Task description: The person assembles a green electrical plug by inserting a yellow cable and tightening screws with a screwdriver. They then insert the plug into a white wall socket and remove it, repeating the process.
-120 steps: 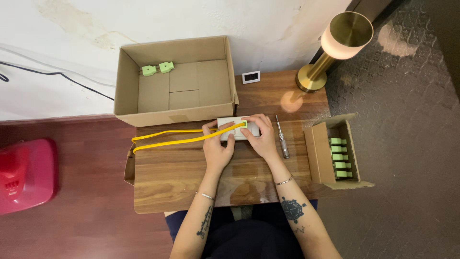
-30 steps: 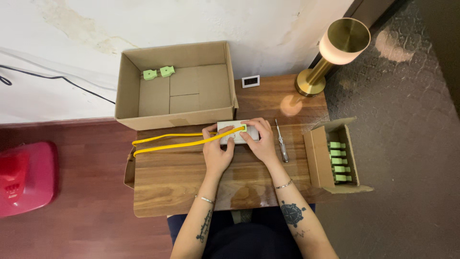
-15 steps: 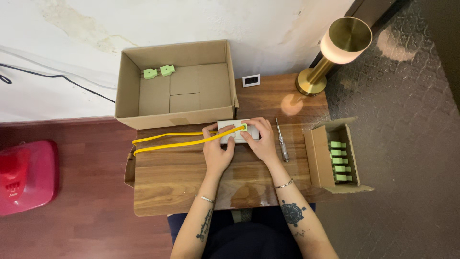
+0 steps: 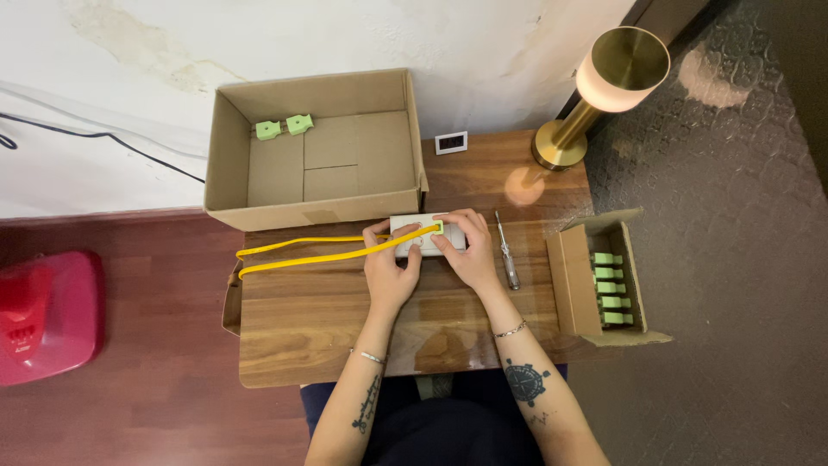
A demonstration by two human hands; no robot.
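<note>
Head view: person seated at a wooden worktop, both hands on one small part.
Big carton: open, at the far edge, two green pieces inside.
Small carton: open, right end, a row of green connectors inside.
Yellow cable: doubled run from the left edge to the white box.
White box: flat on the worktop, just before the big carton.
Left hand: pinching cable against the box.
Right hand: fingers closed on the green cable end.
Screwdriver: lying just right of the right hand.
Tip: likely best to brace the box flat, keep the cable straight at entry.
</note>
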